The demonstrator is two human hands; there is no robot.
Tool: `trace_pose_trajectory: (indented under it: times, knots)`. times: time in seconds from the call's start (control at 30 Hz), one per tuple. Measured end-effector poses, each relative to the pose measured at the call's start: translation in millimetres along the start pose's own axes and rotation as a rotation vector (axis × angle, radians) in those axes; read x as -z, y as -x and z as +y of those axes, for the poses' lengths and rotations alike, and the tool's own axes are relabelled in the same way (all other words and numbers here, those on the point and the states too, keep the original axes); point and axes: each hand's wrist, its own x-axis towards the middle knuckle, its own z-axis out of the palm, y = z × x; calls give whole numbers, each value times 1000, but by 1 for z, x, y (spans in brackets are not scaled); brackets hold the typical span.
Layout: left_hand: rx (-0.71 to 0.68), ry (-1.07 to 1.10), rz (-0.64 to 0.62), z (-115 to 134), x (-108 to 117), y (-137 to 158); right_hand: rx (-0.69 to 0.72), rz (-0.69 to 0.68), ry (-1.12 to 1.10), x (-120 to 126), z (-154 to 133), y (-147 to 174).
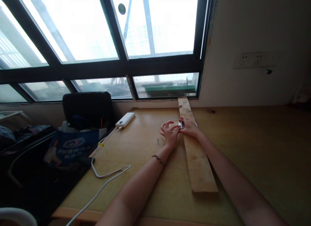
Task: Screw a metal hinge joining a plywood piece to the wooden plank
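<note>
A small shiny metal hinge (181, 124) is held just over a long wooden board (199, 167), between the fingertips of both hands. My left hand (170, 133) wears a braided bracelet at the wrist and pinches the hinge's near left edge. From the right, my right hand (189, 126) grips the same hinge, its fingers curled and covering part of it. The board lies flat on the table, running away from me to the windowsill. To the left of my left hand, a small metal screw (157, 142) lies on the tabletop.
On the wooden table (143, 167), a white power bank (125, 120) sits near the left edge. Its white cable (109, 176) loops across the table's left side. Beyond that edge stand a black chair (87, 106) and a blue bag (73, 145). Windows and a wall bound the far side.
</note>
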Motion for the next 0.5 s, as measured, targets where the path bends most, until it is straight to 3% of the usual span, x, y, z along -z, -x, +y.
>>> trace_pose_trajectory:
  times: [0.2,0.5]
  knots:
    - [37,100,10,3,2,0,-3,-3,31,0,-2,0]
    - [35,71,-20,3,0,1,12,-7,42,0,-3,0]
